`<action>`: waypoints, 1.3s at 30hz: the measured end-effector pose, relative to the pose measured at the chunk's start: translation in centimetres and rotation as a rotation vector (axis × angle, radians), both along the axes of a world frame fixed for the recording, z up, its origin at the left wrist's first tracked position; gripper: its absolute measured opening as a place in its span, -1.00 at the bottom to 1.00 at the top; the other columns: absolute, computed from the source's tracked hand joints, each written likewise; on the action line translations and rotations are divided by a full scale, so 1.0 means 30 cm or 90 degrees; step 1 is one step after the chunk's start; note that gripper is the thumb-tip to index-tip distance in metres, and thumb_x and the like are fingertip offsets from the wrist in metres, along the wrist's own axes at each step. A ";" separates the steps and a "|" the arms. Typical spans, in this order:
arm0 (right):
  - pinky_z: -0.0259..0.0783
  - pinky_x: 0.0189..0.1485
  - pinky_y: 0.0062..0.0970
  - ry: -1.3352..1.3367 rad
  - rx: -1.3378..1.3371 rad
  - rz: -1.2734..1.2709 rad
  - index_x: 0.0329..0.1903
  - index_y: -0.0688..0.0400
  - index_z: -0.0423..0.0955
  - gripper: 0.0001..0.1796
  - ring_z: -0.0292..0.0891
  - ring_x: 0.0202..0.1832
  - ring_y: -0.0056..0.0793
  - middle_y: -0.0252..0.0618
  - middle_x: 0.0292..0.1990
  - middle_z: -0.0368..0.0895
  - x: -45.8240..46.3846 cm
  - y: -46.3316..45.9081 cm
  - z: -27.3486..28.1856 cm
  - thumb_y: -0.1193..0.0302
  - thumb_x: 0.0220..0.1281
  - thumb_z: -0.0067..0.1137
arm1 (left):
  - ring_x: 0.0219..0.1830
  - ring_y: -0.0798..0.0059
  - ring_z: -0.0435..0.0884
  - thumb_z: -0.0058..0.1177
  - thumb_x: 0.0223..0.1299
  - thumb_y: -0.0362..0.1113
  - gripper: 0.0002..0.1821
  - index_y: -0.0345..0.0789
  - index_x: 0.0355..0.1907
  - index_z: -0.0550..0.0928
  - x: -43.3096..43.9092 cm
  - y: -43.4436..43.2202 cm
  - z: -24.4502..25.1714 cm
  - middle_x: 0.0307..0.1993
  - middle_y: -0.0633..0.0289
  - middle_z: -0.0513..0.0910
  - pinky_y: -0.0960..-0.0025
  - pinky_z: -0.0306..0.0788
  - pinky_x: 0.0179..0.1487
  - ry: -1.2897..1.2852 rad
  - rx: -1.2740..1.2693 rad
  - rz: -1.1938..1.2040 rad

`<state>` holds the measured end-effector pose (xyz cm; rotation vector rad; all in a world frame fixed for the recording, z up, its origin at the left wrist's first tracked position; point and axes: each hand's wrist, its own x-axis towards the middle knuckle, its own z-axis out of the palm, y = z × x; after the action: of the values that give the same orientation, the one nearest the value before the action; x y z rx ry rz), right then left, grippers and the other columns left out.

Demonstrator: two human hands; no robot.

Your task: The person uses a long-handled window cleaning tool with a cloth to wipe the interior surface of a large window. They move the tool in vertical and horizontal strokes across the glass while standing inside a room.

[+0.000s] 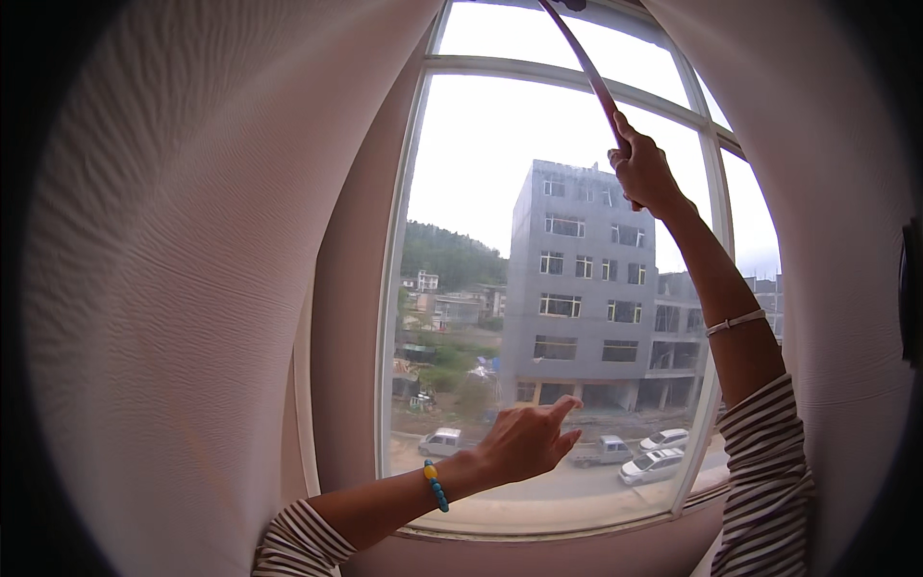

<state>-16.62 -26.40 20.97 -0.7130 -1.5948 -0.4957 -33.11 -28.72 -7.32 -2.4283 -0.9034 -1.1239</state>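
Observation:
Raised high on the right, my right hand (645, 169) grips a long reddish-brown stick (588, 68) by its lower end. The stick slants up and left across the upper window, towards a dark shape (573, 3) cut off by the top of the view; I cannot tell whether they join. Lower down, my left hand (525, 441) hangs before the window pane (469, 151), with index finger and thumb apart and nothing held. Whether its fingertips touch the glass is unclear. A blue bead bracelet (438, 490) circles that wrist.
White window frames (519, 69) divide the panes. Pale wrinkled fabric (216, 216) hangs close on the left, and more fabric (815, 180) on the right. The sill (533, 535) runs below. Outside stand a grey building (598, 285) and parked vehicles (652, 465).

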 end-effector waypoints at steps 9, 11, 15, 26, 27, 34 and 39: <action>0.53 -0.48 -0.27 -0.102 -0.003 -0.057 0.44 0.28 -0.30 -0.09 0.58 -0.56 -0.14 0.15 -0.53 0.59 -0.142 0.090 -0.360 0.60 0.10 0.03 | -0.45 0.49 0.66 -0.28 0.39 0.15 -0.35 -0.43 0.19 0.29 -0.029 0.047 0.338 -0.30 0.07 0.61 0.48 0.50 -0.47 -0.356 -0.210 -0.154; 0.54 -0.50 -0.32 -0.128 -0.028 -0.029 0.46 0.20 -0.36 -0.10 0.58 -0.56 -0.17 0.26 -0.19 0.54 -0.071 0.101 -0.520 0.65 0.16 -0.03 | -0.39 0.47 0.66 -0.30 0.38 0.18 -0.31 -0.44 0.22 0.26 0.007 0.076 0.414 -0.27 0.07 0.61 0.47 0.52 -0.39 -0.408 -0.181 -0.175; 0.51 -0.46 -0.24 -0.156 -0.066 0.045 0.46 0.12 -0.42 -0.11 0.56 -0.51 -0.06 0.39 -0.05 0.47 0.090 0.056 -0.821 0.66 0.22 -0.09 | -0.35 0.50 0.65 -0.23 0.27 0.32 -0.10 -0.57 0.24 0.19 0.126 0.128 0.510 -0.34 0.08 0.60 0.48 0.51 -0.33 -0.394 -0.111 -0.141; 0.37 -0.35 -0.37 -0.005 -0.258 0.150 0.45 0.11 -0.10 -0.28 0.42 -0.45 -0.29 -0.02 -0.39 0.50 0.482 -0.197 -1.190 0.52 0.30 -0.03 | -0.81 0.58 0.42 -0.20 0.33 -0.34 -0.70 -0.46 0.04 0.29 0.569 0.181 0.401 -0.68 0.29 0.44 0.52 0.38 -0.74 -0.586 -0.188 -0.498; 0.33 -0.44 -0.44 0.008 -0.218 0.145 0.45 0.07 -0.07 -0.27 0.35 -0.56 -0.43 -0.17 -0.53 0.48 0.517 -0.189 -1.211 0.52 0.28 0.01 | -0.81 0.58 0.40 -0.21 0.32 -0.37 -0.72 -0.45 0.03 0.29 0.620 0.185 0.376 -0.69 0.31 0.41 0.50 0.37 -0.75 -0.608 -0.177 -0.488; 0.29 -0.49 -0.60 0.120 -0.322 0.142 0.45 0.04 -0.05 -0.28 0.28 -0.54 -0.69 -0.40 -0.48 0.40 0.828 -0.089 -1.337 0.48 0.30 0.03 | -0.75 0.54 0.41 -0.16 0.23 -0.47 -0.74 -0.38 -0.03 0.26 0.963 0.304 0.289 -0.55 0.24 0.41 0.42 0.44 -0.73 -0.607 -0.271 -0.503; 0.23 -0.59 -0.62 0.296 -0.379 0.260 0.47 -0.02 -0.13 -0.26 0.20 -0.57 -0.71 -0.41 -0.46 0.35 0.911 -0.019 -1.361 0.45 0.33 0.00 | -0.72 0.42 0.51 -0.11 0.20 -0.45 -0.71 -0.40 -0.02 0.29 1.166 0.414 0.299 -0.47 0.12 0.49 0.34 0.48 -0.67 -0.524 -0.312 -0.459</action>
<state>10.71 -26.95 -19.87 -0.8351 -1.3844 0.4407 1.86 -16.31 1.64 -2.7741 -0.4979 -2.5410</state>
